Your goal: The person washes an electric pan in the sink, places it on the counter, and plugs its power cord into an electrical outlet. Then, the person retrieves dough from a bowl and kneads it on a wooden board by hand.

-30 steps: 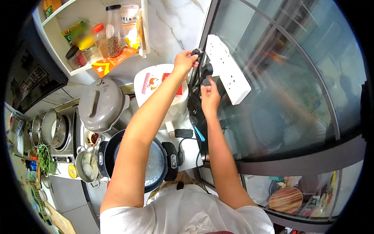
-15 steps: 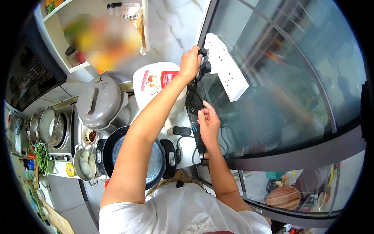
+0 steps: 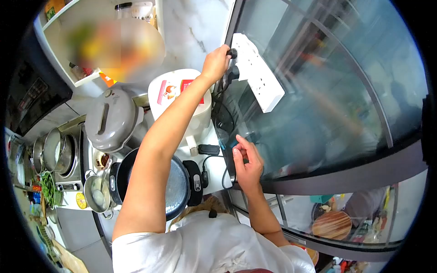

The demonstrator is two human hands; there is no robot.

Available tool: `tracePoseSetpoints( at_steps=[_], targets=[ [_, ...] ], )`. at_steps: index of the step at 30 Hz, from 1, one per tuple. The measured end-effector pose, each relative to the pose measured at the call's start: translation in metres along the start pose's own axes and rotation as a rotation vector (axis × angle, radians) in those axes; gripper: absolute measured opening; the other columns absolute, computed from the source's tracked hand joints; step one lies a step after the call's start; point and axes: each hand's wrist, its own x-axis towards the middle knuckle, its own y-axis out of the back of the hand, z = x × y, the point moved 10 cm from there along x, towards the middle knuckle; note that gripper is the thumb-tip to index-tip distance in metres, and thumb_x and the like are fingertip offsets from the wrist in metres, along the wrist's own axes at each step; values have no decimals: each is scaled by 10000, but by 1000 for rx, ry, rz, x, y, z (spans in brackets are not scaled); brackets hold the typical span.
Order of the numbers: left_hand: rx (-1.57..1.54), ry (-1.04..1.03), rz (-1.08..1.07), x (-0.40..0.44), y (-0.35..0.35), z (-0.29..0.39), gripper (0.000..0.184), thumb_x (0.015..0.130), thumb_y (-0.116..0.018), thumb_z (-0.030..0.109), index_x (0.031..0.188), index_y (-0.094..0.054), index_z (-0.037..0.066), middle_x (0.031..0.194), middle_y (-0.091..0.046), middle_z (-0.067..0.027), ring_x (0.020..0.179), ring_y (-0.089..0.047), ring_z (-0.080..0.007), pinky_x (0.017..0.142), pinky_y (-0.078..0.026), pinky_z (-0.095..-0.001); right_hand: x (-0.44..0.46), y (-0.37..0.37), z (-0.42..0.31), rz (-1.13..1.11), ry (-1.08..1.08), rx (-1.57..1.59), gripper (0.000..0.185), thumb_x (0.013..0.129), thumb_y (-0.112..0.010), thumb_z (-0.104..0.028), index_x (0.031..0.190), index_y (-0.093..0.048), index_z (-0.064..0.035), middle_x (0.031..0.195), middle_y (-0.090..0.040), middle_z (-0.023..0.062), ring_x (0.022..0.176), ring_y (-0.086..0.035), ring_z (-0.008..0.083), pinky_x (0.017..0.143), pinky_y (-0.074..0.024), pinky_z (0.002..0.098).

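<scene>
My left hand (image 3: 215,64) is stretched far forward, its fingers closed around a black plug (image 3: 232,53) at the upper end of a white power strip (image 3: 258,75). The strip is mounted on the glass pane. Just below my fingers, a second black plug (image 3: 233,73) sits against the strip's side. Whether the held plug is fully seated I cannot tell. My right hand (image 3: 248,164) hovers empty in front of the glass, fingers loosely bent and thumb apart. Under my left forearm is a black electric pan (image 3: 177,193), with a black cord connector (image 3: 204,176) beside its handle.
A grey pressure cooker (image 3: 111,120) and a white lidded appliance (image 3: 200,116) stand behind the pan. To the left are a small metal pot (image 3: 97,193) and a stove (image 3: 76,159) bearing pots. A shelf (image 3: 84,79) overhangs the back; window glass (image 3: 327,113) borders the right.
My right hand has dropped lower, farther from the power strip, and its fingers are slightly more curled. My left hand stays at the plug. The whole view has shifted slightly.
</scene>
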Motion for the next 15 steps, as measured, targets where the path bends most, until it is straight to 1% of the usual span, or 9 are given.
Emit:
tracePoseSetpoints(
  at_steps=[1, 3, 5, 7, 9, 11, 13, 14, 15],
  targets=[
    [-8, 26, 5, -1, -3, -5, 220, 846, -624, 123, 1029, -554, 22, 937, -643, -211, 872, -612, -406, 752, -480, -456, 0, -3, 1, -5, 2, 10, 325, 840, -610, 33, 1164, -606, -1, 840, -612, 98, 683, -597, 151, 615, -495, 260],
    [-92, 51, 101, -5, -4, -8, 223, 849, -627, 144, 1029, -557, 32, 924, -643, -211, 868, -611, -408, 751, -478, -456, -3, -11, 0, -39, 4, 15, 320, 837, -612, 36, 1155, -611, 0, 835, -614, 100, 683, -599, 153, 615, -495, 261],
    [-98, 39, 56, -2, -5, -9, 224, 848, -631, 169, 1020, -565, 41, 913, -641, -214, 867, -608, -411, 748, -476, -461, 0, -23, -5, -85, 27, 15, 316, 834, -615, 37, 1147, -615, -1, 828, -616, 102, 679, -598, 156, 611, -494, 263],
    [-36, 18, -72, 7, -9, -12, 241, 837, -644, 212, 999, -574, 47, 911, -641, -213, 864, -605, -416, 744, -473, -470, 2, -31, -12, -116, 52, -31, 304, 837, -614, 26, 1139, -623, -5, 814, -617, 103, 694, -600, 174, 625, -492, 273],
    [-20, 0, -169, 14, -13, -18, 288, 834, -659, 267, 1015, -589, 54, 911, -646, -201, 857, -610, -404, 744, -480, -467, 2, -33, -18, -127, 93, -109, 293, 846, -612, 7, 1139, -626, -7, 831, -622, 104, 727, -598, 182, 652, -488, 288],
    [-31, -43, -259, 18, -17, -26, 348, 830, -679, 332, 1052, -601, 75, 916, -672, -148, 857, -635, -357, 761, -485, -440, 0, -30, -13, -111, 53, -58, 284, 862, -606, -15, 1145, -630, -14, 849, -627, 102, 747, -591, 183, 668, -480, 297],
    [-211, -99, -176, 12, 2, -31, 311, 886, -636, 341, 1027, -627, 64, 868, -679, -79, 821, -644, -241, 759, -488, -362, -4, -22, -11, -84, 31, -80, 283, 874, -598, -26, 1155, -629, -13, 858, -623, 97, 745, -581, 172, 664, -473, 295],
    [-241, -26, -174, 19, 6, -61, 392, 848, -640, 284, 1161, -574, 56, 884, -682, -120, 779, -652, -248, 733, -507, -363, -7, -17, -3, -71, -8, -42, 286, 878, -593, -29, 1162, -626, -10, 851, -611, 80, 743, -568, 153, 666, -472, 289],
    [-271, 44, -174, 19, 11, -83, 531, 810, -645, 226, 1295, -522, 48, 899, -686, -160, 737, -661, -255, 707, -527, -365, -11, -13, 2, -74, -28, -45, 278, 894, -583, -32, 1169, -621, -6, 852, -601, 55, 714, -545, 109, 644, -468, 259]
  ],
)
